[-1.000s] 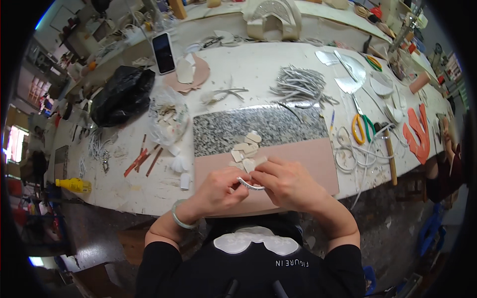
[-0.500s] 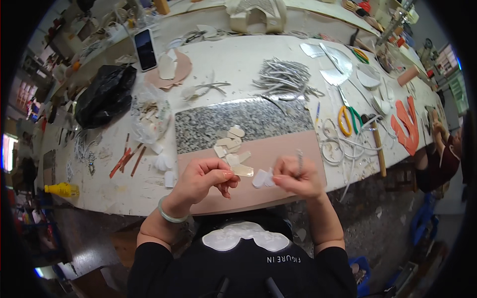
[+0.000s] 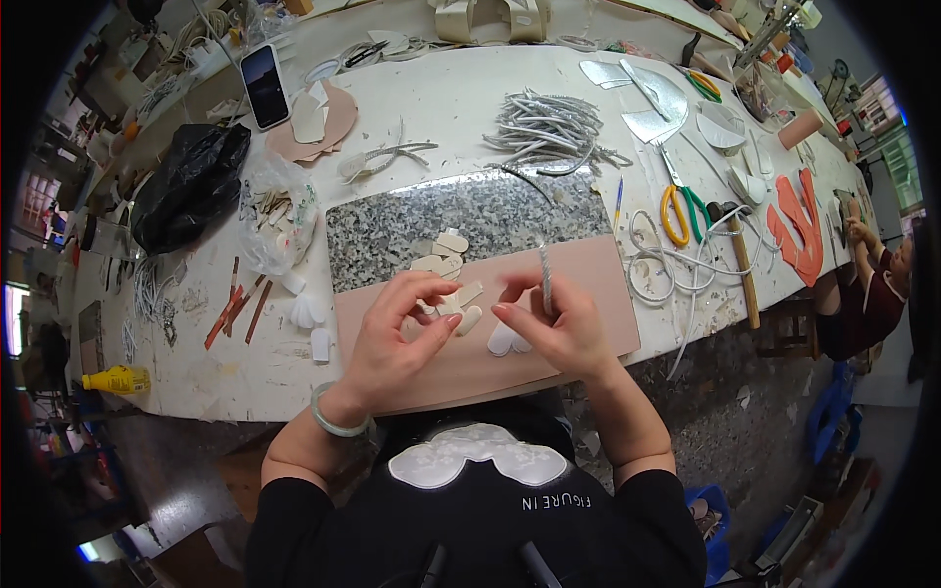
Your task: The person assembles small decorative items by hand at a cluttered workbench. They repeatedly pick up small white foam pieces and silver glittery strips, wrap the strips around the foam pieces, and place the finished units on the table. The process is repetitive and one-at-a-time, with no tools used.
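Observation:
My left hand (image 3: 407, 328) is over the pink sheet (image 3: 421, 377), fingers curved and thumb apart, with nothing visible between them. By its fingertips, several cream rounded tabs (image 3: 451, 245) lie in a loose pile across the sheet and the speckled stone slab (image 3: 392, 230). One tab (image 3: 469, 319) rests just beside the left thumb. In my right hand (image 3: 557, 328) a short silver twisted cord (image 3: 546, 269) sticks up between the curled fingers, while its thumb and index finger are apart. White rounded tabs (image 3: 503, 339) lie below the right thumb, partly covered by the hand.
A heap of silver cords (image 3: 544, 127) lies beyond the slab. To the right are scissors (image 3: 676, 211), white cord (image 3: 652, 269) and a hammer (image 3: 745, 279). A plastic bag (image 3: 277, 216), black bag (image 3: 191, 186) and phone (image 3: 265, 86) are left. Another person (image 3: 882, 274) sits far right.
My left hand has let go of the cream tab it pinched, and its fingers have spread. The right hand has moved slightly left, its thumb and index finger now apart, still with the silver cord.

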`<action>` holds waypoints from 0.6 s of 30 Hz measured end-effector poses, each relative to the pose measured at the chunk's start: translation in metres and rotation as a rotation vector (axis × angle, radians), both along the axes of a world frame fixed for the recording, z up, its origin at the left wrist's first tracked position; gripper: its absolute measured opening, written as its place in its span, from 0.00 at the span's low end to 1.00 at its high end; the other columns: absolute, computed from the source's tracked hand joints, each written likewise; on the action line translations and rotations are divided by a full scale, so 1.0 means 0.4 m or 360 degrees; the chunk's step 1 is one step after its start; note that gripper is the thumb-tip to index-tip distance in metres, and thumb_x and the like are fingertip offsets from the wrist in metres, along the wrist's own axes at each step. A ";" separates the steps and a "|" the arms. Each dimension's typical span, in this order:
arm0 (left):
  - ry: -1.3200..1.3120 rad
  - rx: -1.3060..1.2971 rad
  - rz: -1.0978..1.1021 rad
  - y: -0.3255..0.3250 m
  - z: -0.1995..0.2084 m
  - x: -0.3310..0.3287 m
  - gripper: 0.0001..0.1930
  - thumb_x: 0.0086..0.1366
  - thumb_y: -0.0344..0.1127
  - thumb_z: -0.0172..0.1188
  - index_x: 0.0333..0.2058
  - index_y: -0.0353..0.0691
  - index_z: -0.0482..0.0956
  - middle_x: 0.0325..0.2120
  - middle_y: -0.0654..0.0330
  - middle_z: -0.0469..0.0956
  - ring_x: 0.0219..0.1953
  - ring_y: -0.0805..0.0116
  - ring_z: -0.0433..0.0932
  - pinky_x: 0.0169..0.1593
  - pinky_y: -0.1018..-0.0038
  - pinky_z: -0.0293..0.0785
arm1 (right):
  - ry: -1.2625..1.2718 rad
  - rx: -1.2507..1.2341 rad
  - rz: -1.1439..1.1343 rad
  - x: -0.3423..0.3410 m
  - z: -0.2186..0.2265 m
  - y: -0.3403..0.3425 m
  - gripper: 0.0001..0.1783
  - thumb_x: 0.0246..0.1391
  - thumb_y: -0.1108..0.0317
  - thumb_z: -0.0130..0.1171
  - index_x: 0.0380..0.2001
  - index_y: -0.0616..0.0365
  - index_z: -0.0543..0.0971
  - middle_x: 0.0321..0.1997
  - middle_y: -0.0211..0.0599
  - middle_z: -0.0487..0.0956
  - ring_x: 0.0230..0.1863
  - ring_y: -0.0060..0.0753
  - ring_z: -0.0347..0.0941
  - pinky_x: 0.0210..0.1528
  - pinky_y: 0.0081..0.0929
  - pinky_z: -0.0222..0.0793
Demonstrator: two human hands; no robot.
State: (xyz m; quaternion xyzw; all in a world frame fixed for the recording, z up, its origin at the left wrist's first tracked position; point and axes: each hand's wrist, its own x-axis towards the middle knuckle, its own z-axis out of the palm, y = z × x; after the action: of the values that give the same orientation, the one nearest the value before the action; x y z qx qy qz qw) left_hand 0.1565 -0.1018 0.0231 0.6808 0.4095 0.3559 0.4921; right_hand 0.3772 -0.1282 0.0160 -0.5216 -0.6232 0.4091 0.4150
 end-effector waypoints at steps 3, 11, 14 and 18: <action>0.0581 0.0739 -0.0334 0.035 -0.025 -0.010 0.17 0.55 0.28 0.64 0.46 0.38 0.77 0.41 0.57 0.74 0.45 0.59 0.68 0.48 0.69 0.69 | 0.0563 0.0017 -0.0177 -0.008 -0.044 -0.003 0.17 0.62 0.62 0.55 0.50 0.60 0.74 0.22 0.23 0.70 0.21 0.13 0.60 0.25 0.16 0.60; 0.0758 0.0637 -0.0585 0.040 -0.071 0.027 0.17 0.53 0.29 0.66 0.43 0.39 0.78 0.36 0.60 0.76 0.43 0.59 0.69 0.46 0.67 0.68 | 0.0023 0.0051 0.0265 0.034 -0.034 -0.037 0.17 0.67 0.64 0.45 0.54 0.61 0.73 0.23 0.25 0.72 0.27 0.16 0.68 0.32 0.16 0.65; 0.0637 0.0553 -0.0491 0.026 -0.052 0.016 0.14 0.54 0.27 0.65 0.41 0.37 0.78 0.33 0.60 0.77 0.39 0.61 0.72 0.43 0.69 0.70 | 0.0022 -0.0251 0.0194 0.032 -0.012 -0.046 0.18 0.63 0.66 0.53 0.53 0.61 0.72 0.26 0.33 0.78 0.27 0.24 0.73 0.34 0.25 0.70; -0.0161 -0.0525 -0.0118 0.005 -0.022 -0.001 0.09 0.58 0.23 0.61 0.40 0.36 0.78 0.33 0.61 0.79 0.36 0.67 0.77 0.39 0.74 0.74 | 0.0396 -0.0390 0.0185 0.016 -0.040 -0.052 0.16 0.60 0.68 0.56 0.49 0.62 0.74 0.27 0.33 0.78 0.26 0.23 0.72 0.31 0.23 0.68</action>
State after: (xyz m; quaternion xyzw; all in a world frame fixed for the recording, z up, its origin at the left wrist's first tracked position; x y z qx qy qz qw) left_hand 0.1562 -0.0999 0.0143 0.5867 0.4118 0.2994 0.6297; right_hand 0.3835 -0.1489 0.0001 -0.4767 -0.5415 0.5667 0.3979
